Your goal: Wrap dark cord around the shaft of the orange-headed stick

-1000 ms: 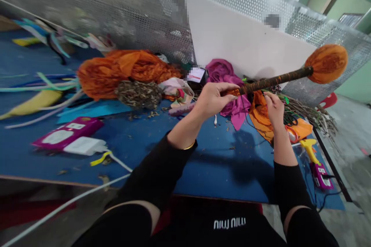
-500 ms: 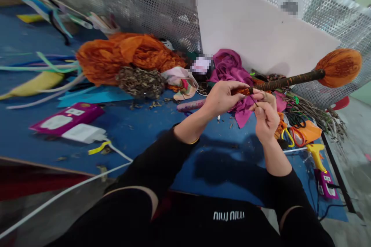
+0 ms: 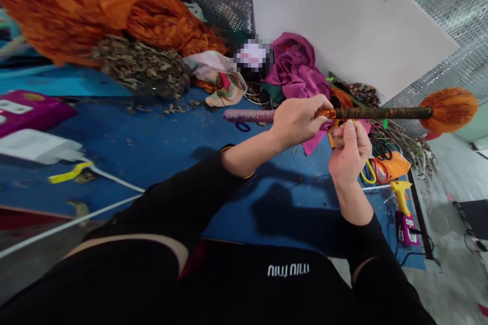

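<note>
My left hand (image 3: 299, 121) is closed around the orange-wrapped left end of a dark stick (image 3: 381, 112). The stick is held level above the table, with orange streaks along it and an orange cloth-covered bulb (image 3: 450, 110) at its right end. Just below the stick, beside my left fingertips, my right hand (image 3: 349, 152) is pinched on a thin dark strip; its far end is hard to make out. Left of my left hand a pinkish-purple speckled rod (image 3: 247, 116) is partly hidden behind it. Crumpled magenta cloth (image 3: 297, 71) lies behind both hands.
Orange cloth (image 3: 114, 10) and a dried brown plant clump (image 3: 145, 66) lie at the left on the blue table (image 3: 168, 137). Scissors, a yellow glue gun (image 3: 401, 195), a purple power strip (image 3: 407, 228) and twigs (image 3: 412, 147) are at the right. A white board (image 3: 343, 20) stands behind.
The view has shifted, so things on the left appear nearer. The stick has gone from slanted to nearly level. My right hand has moved slightly below it, fingers still pinched.
</note>
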`<action>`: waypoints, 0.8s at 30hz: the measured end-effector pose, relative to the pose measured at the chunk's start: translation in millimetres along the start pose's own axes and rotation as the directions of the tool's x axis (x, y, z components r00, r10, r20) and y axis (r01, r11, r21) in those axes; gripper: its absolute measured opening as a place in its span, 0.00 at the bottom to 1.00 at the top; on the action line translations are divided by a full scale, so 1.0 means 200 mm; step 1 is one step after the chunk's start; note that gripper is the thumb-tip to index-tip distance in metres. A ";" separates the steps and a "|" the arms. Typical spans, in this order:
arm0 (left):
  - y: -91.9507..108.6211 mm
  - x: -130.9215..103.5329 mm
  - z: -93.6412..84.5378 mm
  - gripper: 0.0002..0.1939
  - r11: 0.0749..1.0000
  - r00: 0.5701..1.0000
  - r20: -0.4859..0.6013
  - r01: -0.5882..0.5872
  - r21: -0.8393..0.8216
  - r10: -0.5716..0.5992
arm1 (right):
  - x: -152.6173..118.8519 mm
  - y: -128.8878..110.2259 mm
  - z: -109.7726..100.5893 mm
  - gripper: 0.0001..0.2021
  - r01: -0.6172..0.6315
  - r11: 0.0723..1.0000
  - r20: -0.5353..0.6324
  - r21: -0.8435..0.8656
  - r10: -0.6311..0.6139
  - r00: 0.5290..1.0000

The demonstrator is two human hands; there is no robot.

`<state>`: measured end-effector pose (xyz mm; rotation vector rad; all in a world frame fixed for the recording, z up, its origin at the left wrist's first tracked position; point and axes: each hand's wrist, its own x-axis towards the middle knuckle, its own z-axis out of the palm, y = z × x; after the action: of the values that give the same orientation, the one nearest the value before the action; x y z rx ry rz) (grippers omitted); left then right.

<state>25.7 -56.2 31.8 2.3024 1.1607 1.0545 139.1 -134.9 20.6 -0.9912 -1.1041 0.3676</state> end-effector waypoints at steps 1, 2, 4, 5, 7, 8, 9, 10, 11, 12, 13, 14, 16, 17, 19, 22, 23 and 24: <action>0.00 0.00 0.01 0.18 1.000 1.000 0.000 0.004 -0.007 -0.004 | -0.01 0.00 0.00 0.22 0.014 1.000 -0.008 0.004 -0.014 1.000; 0.00 0.00 0.01 0.18 1.000 1.000 0.004 0.010 -0.013 -0.010 | -0.02 0.01 0.00 0.22 0.030 1.000 -0.011 0.005 -0.030 1.000; 0.00 0.00 0.01 0.18 1.000 1.000 0.009 0.022 -0.012 -0.022 | -0.04 0.02 0.00 0.21 0.054 0.998 0.002 -0.014 -0.054 0.999; 0.00 0.00 0.01 0.18 1.000 1.000 0.008 0.024 -0.004 -0.024 | -0.04 0.03 0.00 0.20 0.064 0.998 0.017 -0.029 -0.063 0.998; -0.01 0.00 0.01 0.18 0.999 1.000 -0.001 0.027 0.017 -0.027 | -0.04 0.03 0.00 0.20 0.098 0.994 0.063 -0.045 -0.095 0.993; -0.01 0.01 0.01 0.18 0.999 1.000 -0.006 0.029 0.026 -0.029 | -0.04 0.03 0.00 0.19 0.127 0.991 0.091 -0.047 -0.122 0.988; -0.01 0.01 0.00 0.19 0.999 0.999 -0.007 0.033 0.033 -0.033 | -0.03 0.02 0.00 0.18 0.170 0.984 0.129 -0.051 -0.163 0.978; -0.02 0.01 0.00 0.19 0.999 0.999 -0.008 0.039 0.037 -0.039 | -0.02 0.02 -0.01 0.17 0.234 0.970 0.168 -0.060 -0.221 0.961; -0.02 0.01 -0.01 0.19 0.998 0.999 -0.008 0.044 0.039 -0.044 | -0.01 0.01 -0.02 0.16 0.315 0.946 0.209 -0.074 -0.295 0.933; -0.02 0.01 -0.03 0.19 0.998 0.999 -0.011 0.048 0.041 -0.048 | 0.01 -0.01 -0.03 0.15 0.406 0.908 0.246 -0.099 -0.373 0.895; -0.02 0.02 -0.04 0.19 0.998 0.999 -0.014 0.050 0.039 -0.050 | 0.03 -0.02 -0.04 0.14 0.493 0.860 0.279 -0.135 -0.445 0.851; -0.02 0.02 -0.05 0.18 0.998 0.999 -0.016 0.050 0.034 -0.049 | 0.04 -0.03 -0.05 0.14 0.566 0.805 0.304 -0.179 -0.502 0.810; -0.02 0.02 -0.07 0.17 0.999 0.999 -0.019 0.045 0.014 -0.045 | 0.08 -0.05 -0.09 0.13 0.641 0.718 0.336 -0.270 -0.554 0.762; -0.02 0.02 -0.07 0.17 0.999 0.999 -0.017 0.042 0.001 -0.042 | 0.09 -0.05 -0.11 0.13 0.647 0.703 0.349 -0.297 -0.550 0.758; -0.03 0.02 -0.08 0.16 0.999 0.999 -0.009 0.034 -0.027 -0.035 | 0.11 -0.05 -0.14 0.12 0.624 0.722 0.356 -0.299 -0.522 0.775; -0.03 0.02 -0.07 0.15 0.998 1.000 0.008 0.017 -0.057 -0.016 | 0.13 -0.05 -0.17 0.13 0.570 0.783 0.344 -0.249 -0.479 0.808; -0.03 0.02 -0.07 0.15 0.998 1.000 0.015 0.015 -0.060 -0.014 | 0.13 -0.04 -0.18 0.13 0.556 0.800 0.344 -0.225 -0.469 0.814; -0.03 0.01 -0.07 0.15 0.998 1.000 0.025 0.017 -0.060 -0.015 | 0.13 -0.04 -0.18 0.13 0.545 0.816 0.348 -0.194 -0.462 0.816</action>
<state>12.9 -51.0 39.4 2.2504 1.1206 1.0376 179.9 -138.2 38.6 -0.8593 -1.6741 -0.1008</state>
